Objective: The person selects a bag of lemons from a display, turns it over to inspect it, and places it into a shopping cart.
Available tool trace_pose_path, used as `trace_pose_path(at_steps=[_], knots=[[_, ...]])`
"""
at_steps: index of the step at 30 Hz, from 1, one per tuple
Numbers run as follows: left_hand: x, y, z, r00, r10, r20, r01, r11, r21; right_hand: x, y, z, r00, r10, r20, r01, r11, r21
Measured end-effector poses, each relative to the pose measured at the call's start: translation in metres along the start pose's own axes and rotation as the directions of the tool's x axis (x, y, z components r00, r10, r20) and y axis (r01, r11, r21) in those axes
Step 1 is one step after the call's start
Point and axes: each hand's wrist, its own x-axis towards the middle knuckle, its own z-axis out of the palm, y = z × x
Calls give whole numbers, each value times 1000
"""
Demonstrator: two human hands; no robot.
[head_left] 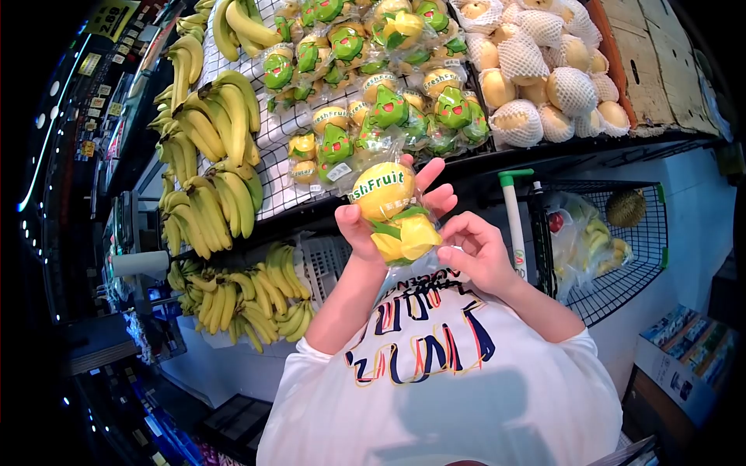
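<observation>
A clear plastic bag of yellow fruit point(385, 193), printed "FreshFruit" with a yellow and green design below, rests in my left hand point(364, 237). That hand is cupped around it from beneath, thumb on the near side and fingers showing beyond the far side. At the bag's lower right edge, my right hand point(483, 252) has its thumb and forefinger pinched together on the plastic. Just beyond lie similar fruit bags point(388, 109) with green cartoon prints, piled on the display rack.
Bunches of bananas point(221, 116) hang over the rack's left side, with more bananas point(249, 299) on a lower shelf. Round fruit in white foam nets point(517, 58) fills the right. A wire shopping cart point(664, 233) with a green-ended handle point(510, 210) holds bagged fruit and a spiky durian point(625, 208).
</observation>
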Motion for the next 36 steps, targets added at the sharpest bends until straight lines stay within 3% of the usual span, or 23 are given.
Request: trace_pose_path(at_steps=[2, 11, 15, 18, 19, 20, 22, 23, 24, 26, 27, 28, 30, 32, 34, 36], knots=[[-1, 3, 0, 1000, 14, -26, -13, 999, 51, -1, 3, -3, 996, 89, 0, -89, 996, 0], [-3, 17, 15, 1000, 4, -13, -2, 980, 199, 8, 19, -14, 996, 53, 66, -60, 992, 110], [-7, 20, 16, 1000, -21, 0, 20, 985, 173, 10, 26, -15, 996, 81, 47, -86, 990, 110], [-13, 20, 9, 992, 13, -123, 24, 954, 298, 15, 26, -11, 981, 186, -61, -181, 980, 81], [-11, 21, 10, 982, 38, -187, 52, 889, 454, 16, 38, -15, 979, 176, -104, -173, 984, 39], [-12, 21, 9, 955, 63, -290, 110, 832, 543, 16, 43, -18, 990, 120, -79, -122, 992, -22], [-12, 9, 3, 850, 260, -458, 195, 652, 733, 16, 45, -19, 964, 206, -169, -216, 975, -41], [-12, 3, 8, 805, 291, -516, 267, 599, 755, 17, 41, -20, 961, 253, -110, -256, 966, -23], [-13, -2, 3, 793, 290, -535, 344, 512, 787, 17, 36, -20, 961, 269, -66, -267, 963, 26], [-17, -16, -1, 840, 209, -500, 335, 525, 782, 19, 39, -19, 977, 206, 46, -211, 936, 281], [-18, -20, 2, 858, 145, -492, 350, 537, 768, 20, 47, -20, 985, 155, 76, -171, 938, 303], [-18, -21, 4, 872, 80, -483, 366, 547, 753, 21, 51, -21, 987, 161, -7, -151, 939, 310], [-18, -16, 11, 928, -72, -367, 341, 564, 752, 20, 46, -36, 969, 248, 7, -229, 881, 414], [-19, -11, 22, 936, -90, -340, 335, 517, 787, 16, 38, -42, 952, 294, 79, -274, 712, 646], [-21, -8, 23, 943, -48, -330, 308, 502, 808, 13, 44, -50, 943, 262, 205, -324, 592, 738], [-21, -7, 21, 929, 14, -370, 307, 528, 791, 11, 48, -53, 948, 278, 158, -302, 613, 730]])
